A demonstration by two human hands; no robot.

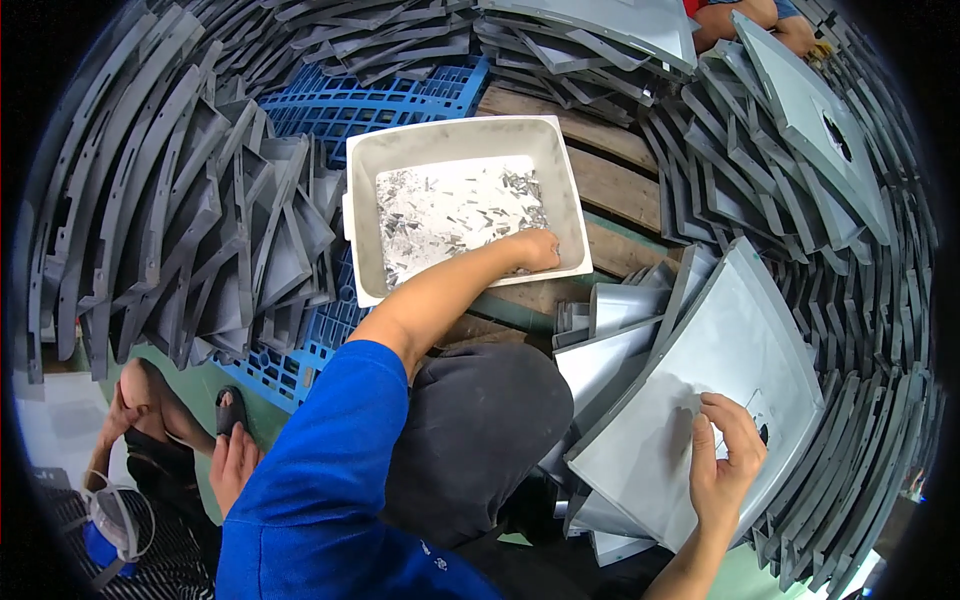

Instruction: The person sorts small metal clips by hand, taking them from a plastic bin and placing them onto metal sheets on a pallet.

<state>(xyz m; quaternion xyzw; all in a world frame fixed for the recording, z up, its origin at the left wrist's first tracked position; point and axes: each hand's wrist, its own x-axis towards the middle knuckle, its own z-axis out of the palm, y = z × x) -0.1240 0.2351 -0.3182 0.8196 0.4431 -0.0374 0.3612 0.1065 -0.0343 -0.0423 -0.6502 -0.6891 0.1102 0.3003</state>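
Note:
My left hand (535,250) reaches from a blue sleeve into a white rectangular tray (565,170). Its fingers are curled down among the small shiny metal pieces (450,210) on the tray's bottom, near the front right corner. What lies inside the fist is hidden. My right hand (725,460) is at the lower right on a large curved grey metal panel (700,370) that leans against my knee. The fingers are bent around the panel's small dark cutout (762,432).
Stacks of grey metal panels and frames (200,210) ring the spot on all sides. The tray sits on a blue plastic pallet (380,100) and wooden boards (620,180). Another person's hand (235,460) and legs are at lower left; someone's arm (750,15) is at top right.

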